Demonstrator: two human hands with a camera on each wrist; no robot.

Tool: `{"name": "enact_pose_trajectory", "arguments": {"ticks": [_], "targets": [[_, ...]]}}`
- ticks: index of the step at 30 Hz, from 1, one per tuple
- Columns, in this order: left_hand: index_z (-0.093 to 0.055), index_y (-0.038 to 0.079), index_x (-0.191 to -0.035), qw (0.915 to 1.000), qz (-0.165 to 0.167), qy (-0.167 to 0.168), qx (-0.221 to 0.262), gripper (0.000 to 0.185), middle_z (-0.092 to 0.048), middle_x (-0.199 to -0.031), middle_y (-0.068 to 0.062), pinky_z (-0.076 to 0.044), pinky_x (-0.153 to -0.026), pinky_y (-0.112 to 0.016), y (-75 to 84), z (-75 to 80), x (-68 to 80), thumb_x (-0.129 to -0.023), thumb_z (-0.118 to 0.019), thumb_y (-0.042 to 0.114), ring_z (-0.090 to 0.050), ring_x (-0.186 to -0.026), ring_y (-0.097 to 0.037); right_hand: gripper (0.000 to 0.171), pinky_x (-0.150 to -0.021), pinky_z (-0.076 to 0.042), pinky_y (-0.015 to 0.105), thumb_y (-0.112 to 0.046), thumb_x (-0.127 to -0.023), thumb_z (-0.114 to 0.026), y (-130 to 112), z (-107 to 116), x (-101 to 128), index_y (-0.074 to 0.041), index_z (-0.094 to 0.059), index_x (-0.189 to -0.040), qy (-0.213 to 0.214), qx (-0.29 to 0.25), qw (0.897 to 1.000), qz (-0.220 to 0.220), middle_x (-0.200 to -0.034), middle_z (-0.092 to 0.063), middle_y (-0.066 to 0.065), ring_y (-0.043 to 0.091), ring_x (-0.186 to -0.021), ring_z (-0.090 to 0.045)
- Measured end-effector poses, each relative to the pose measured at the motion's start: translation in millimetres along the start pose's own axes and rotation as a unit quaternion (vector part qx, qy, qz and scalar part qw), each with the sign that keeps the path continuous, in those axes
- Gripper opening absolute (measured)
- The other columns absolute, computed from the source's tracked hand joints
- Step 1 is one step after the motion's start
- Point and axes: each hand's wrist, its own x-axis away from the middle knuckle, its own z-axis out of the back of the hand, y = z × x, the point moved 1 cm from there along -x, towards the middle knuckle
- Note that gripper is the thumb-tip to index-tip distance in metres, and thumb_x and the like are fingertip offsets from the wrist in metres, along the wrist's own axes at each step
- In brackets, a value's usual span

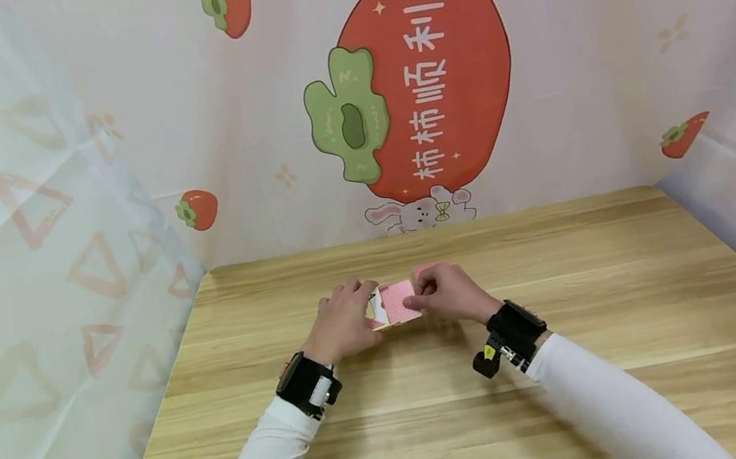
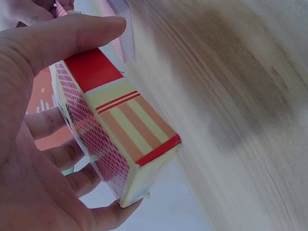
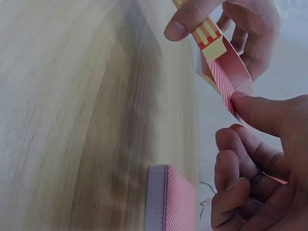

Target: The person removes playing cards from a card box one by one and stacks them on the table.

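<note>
Your left hand (image 1: 343, 321) wraps the card box (image 2: 122, 139) just above the table (image 1: 445, 428). Your right hand (image 1: 448, 295) pinches its open flap (image 3: 226, 82); keep the box steady. The card stack (image 3: 171, 199) lies just beyond, on the table.

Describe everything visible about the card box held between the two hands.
The red-patterned cardboard playing-card box has a cream side with red and tan stripes and a solid red block near one end. The left hand grips it, thumb on the striped side and fingers curled under, holding it just above the light wooden table. Its end is open, and the right hand pinches the flap there. A stack of red-backed cards lies apart on the table.
</note>
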Motion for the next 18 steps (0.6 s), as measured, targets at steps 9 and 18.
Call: {"name": "enact_pose_trajectory", "arguments": {"ticks": [9, 18], "targets": [[-0.057, 0.012, -0.139, 1.0, 0.001, 0.0, 0.003, 0.077, -0.058, -0.12, -0.009, -0.045, -0.087, -0.055, -0.3, 1.2, 1.6, -0.071, -0.091, 0.024, -0.057, -0.111, -0.033, 0.038, -0.092, -0.049, 0.044, -0.027, -0.08, -0.088, -19, 6, 3, -0.009, -0.071, -0.109, 0.016, 0.15, 0.985, 0.089, -0.111, -0.067, 0.006, 0.027, -0.108, -0.059], [-0.058, 0.012, -0.138, 0.9999, 0.0, -0.004, -0.01, 0.076, -0.058, -0.119, -0.008, -0.045, -0.087, -0.055, 1.6, 1.4, 1.9, -0.071, -0.091, 0.025, -0.057, -0.111, -0.033, 0.037, -0.104, -0.045, 0.043, -0.022, -0.075, -0.092, -30, -5, -2, -0.013, -0.077, -0.108, -0.043, 0.259, 0.934, 0.241, -0.121, -0.065, 0.007, 0.026, -0.121, -0.055]]}}
